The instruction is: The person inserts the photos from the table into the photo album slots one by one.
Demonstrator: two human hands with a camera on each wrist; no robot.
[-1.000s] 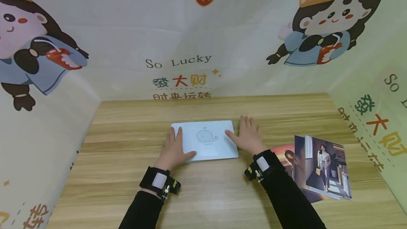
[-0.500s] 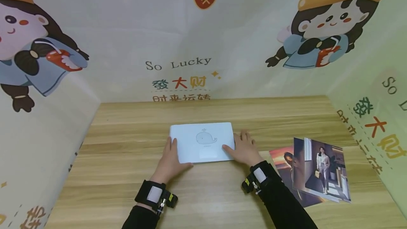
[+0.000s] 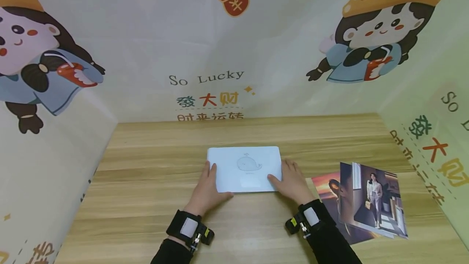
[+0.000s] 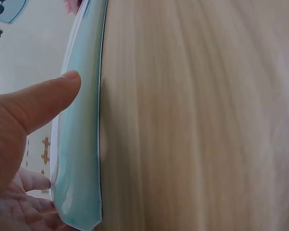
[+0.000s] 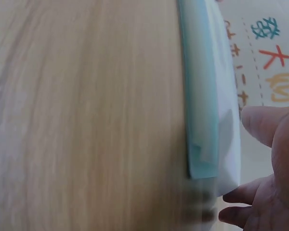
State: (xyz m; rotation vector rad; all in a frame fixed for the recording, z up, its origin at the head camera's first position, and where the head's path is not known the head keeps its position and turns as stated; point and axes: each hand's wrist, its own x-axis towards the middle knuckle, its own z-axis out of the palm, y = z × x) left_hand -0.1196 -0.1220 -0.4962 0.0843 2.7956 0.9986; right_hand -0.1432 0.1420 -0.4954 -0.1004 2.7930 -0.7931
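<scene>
In the head view, a pale blue photo album (image 3: pixel 234 178) with a whale drawn on its cover lies flat on the wooden table. At its left end my left hand (image 3: pixel 205 190) holds it, thumb along the near edge and fingers at the side. The left wrist view shows that thumb (image 4: pixel 48 98) against the rounded turquoise edge (image 4: pixel 82 139). My right hand (image 3: pixel 294 182) holds the right end, its thumb over the cover and its fingers beside the edge. In the right wrist view, fingertips (image 5: pixel 236 214) meet the album's corner; their undersides are hidden.
Several overlapping photo prints (image 3: pixel 377 199) lie to the right, beside my right forearm; the top one shows a standing person. A printed cloth (image 3: pixel 278 52) with cartoon figures and lettering walls the table (image 3: pixel 154 150) at the back and sides.
Both hands have drawn in towards the album's ends, the right hand coming nearer to me and closing on its side. The album has shifted slightly right with them. The photo prints stay put.
</scene>
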